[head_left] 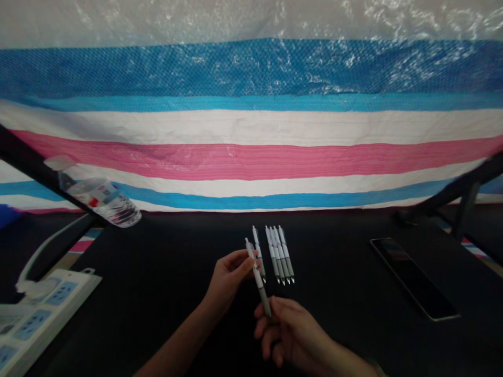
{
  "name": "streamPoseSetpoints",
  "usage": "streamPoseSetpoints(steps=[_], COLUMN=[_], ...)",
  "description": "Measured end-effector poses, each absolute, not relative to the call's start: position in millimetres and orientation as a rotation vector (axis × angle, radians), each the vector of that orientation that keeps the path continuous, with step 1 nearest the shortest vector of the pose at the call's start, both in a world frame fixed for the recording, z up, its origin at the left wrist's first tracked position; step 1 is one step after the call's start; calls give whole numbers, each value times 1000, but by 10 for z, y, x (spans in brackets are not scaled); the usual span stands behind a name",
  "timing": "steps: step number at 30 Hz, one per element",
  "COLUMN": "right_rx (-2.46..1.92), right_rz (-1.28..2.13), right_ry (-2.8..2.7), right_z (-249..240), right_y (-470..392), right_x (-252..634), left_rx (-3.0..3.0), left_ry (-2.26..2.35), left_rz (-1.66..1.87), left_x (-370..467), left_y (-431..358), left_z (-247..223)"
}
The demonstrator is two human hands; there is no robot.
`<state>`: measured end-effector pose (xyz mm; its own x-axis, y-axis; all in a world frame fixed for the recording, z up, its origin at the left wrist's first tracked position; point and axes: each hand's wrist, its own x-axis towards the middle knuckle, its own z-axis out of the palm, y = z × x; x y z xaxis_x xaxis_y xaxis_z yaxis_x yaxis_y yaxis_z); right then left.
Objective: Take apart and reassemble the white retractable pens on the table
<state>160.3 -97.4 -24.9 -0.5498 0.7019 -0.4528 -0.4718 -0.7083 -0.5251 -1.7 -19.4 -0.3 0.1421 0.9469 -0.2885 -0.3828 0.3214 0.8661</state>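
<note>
Over the tabletop's [334,256] middle, left hand [231,267] and right hand [293,324] pinch one pen [259,280], at barrel and tip; a light fingertip hold could let it slip, or the left might nudge the lone pen [256,239] just behind. Four pens [280,255] lie alongside; phone [412,280] near the right edge, bottle [108,203] by the far left corner.

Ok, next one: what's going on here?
A person holds a white-and-grey pen in both hands over a black table. The left hand pinches its upper part, and the right hand has the tip end. Just beyond the left fingers lies a single pen, and to its right four more pens lie side by side, tips towards the person. A phone lies off to the right; a power strip and a bottle are on the left.
</note>
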Motion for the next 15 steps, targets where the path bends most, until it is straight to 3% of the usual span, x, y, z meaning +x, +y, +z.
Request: streamPoseSetpoints(steps=[15], right_rx=[-931], right_rz=[2313], right_ry=[-487], right_z=[-189], right_y=[-922], right_x=[1661], left_rx=[628], left_ry=[901], left_rz=[1117], left_x=[29], left_y=[-177], left_z=[-1])
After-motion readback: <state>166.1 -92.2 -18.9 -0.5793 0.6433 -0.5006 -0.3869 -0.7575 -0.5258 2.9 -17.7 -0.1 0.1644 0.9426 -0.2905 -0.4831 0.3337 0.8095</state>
